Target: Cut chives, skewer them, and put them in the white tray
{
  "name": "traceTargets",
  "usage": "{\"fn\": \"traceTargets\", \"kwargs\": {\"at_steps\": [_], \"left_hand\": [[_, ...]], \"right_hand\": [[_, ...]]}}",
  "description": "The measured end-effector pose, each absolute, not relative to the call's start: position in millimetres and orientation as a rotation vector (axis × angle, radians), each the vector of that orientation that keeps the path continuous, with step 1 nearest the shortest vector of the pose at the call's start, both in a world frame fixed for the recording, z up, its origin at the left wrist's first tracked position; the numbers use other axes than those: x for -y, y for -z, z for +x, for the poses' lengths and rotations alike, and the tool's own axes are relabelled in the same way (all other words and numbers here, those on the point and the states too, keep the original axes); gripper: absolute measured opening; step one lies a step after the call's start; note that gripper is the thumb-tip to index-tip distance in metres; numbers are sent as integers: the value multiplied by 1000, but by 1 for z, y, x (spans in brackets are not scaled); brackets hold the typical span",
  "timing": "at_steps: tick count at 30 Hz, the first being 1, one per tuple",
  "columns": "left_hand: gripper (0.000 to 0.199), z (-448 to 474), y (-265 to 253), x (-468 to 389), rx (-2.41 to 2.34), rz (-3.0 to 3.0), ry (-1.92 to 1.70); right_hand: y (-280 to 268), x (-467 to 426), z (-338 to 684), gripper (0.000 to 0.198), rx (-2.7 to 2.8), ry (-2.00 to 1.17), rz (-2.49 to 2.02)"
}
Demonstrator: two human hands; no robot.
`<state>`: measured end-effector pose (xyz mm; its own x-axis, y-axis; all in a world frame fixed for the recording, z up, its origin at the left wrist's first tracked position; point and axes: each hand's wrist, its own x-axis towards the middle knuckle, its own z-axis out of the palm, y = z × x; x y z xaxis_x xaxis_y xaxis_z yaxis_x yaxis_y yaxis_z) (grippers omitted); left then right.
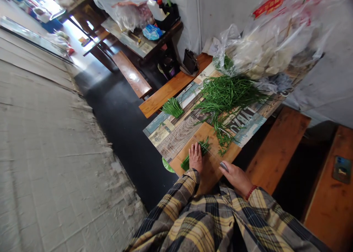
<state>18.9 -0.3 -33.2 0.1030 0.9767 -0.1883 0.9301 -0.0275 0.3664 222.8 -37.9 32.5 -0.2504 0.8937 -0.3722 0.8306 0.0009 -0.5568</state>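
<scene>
My left hand (195, 157) presses flat on a bundle of green chives (204, 146) that lies across a wooden cutting board (211, 164). My right hand (234, 176) grips the handle of a knife (223, 166); the thin blade runs forward over the board toward the chives. Both arms wear plaid sleeves, and a red bracelet sits on the right wrist. Beyond the board a large loose pile of chives (228, 96) is spread over the patterned table (176, 132).
A small chive bundle (173, 107) lies at the table's left edge. Clear plastic bags (264, 46) stand at the far end. Wooden benches (275, 149) flank the table, and a phone (342, 169) rests on a bench at the right. Another cluttered table (140, 39) stands behind.
</scene>
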Motion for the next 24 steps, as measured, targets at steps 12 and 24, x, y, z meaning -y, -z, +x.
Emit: {"fn": "traceTargets", "kwargs": {"at_steps": [12, 24], "left_hand": [[63, 18, 32, -2, -1830, 2003, -128], [62, 14, 41, -3, -1794, 2016, -86]], "right_hand": [[-43, 28, 223, 25, 2260, -1166, -1913], [-15, 1, 186, 27, 2217, -1095, -1934]]}}
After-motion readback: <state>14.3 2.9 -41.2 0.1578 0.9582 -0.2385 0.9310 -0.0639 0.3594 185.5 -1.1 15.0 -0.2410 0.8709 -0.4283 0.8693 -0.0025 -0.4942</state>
